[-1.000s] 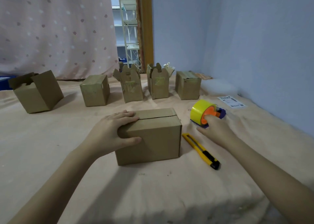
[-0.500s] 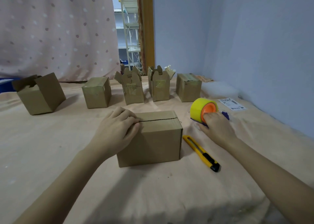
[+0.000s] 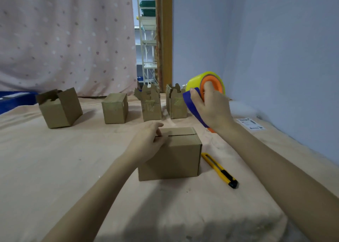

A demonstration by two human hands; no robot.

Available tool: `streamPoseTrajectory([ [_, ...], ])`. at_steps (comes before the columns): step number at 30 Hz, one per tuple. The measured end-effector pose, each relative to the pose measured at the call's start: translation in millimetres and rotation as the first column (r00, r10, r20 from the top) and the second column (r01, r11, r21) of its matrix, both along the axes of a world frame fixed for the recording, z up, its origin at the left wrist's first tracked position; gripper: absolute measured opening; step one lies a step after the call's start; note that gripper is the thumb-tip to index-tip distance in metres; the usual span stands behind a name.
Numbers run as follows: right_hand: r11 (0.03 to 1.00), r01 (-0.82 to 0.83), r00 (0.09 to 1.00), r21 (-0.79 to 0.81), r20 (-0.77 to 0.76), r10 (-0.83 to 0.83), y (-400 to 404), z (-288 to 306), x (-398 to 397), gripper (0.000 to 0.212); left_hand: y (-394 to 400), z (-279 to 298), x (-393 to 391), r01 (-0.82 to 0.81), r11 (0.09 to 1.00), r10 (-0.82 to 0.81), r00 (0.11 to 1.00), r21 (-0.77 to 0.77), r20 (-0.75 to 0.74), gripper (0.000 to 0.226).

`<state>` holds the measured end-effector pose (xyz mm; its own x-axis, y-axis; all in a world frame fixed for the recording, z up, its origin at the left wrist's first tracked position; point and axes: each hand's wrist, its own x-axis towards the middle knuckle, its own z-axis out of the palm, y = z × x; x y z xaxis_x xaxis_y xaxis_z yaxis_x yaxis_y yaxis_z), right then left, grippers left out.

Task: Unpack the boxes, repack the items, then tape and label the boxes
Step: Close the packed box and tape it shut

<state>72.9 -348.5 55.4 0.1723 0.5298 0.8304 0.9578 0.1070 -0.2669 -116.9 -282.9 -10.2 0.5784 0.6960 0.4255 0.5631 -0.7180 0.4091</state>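
Right hand (image 3: pixel 213 107) has lifted the dispenser (image 3: pixel 205 87) it grips off the table; left hand (image 3: pixel 148 142) presses flat on the box (image 3: pixel 176 155); taping is next.

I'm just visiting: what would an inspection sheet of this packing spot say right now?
Surface: peach cloth-covered table.
Job's things: closed brown cardboard box, flaps untaped; yellow tape roll on blue-handled dispenser, lifted; four more cardboard boxes behind, two with open tops; white printed label.
Clutter: yellow-and-black utility knife right of the box.
Grippers: left hand rests on the box top; right hand grips the dispenser.
Cables: nothing seen.
Surroundings: pink dotted curtain, blue wall, white shelving behind.
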Motion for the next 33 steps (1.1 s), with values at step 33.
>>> streamPoseTrajectory([
  [33, 0.82, -0.541, 0.692, 0.189, -0.454, 0.561, 12, 28, -36, 0.031, 16, 39, -1, -0.146, 0.936, 0.136, 0.989, -0.32, -0.054, 0.027],
])
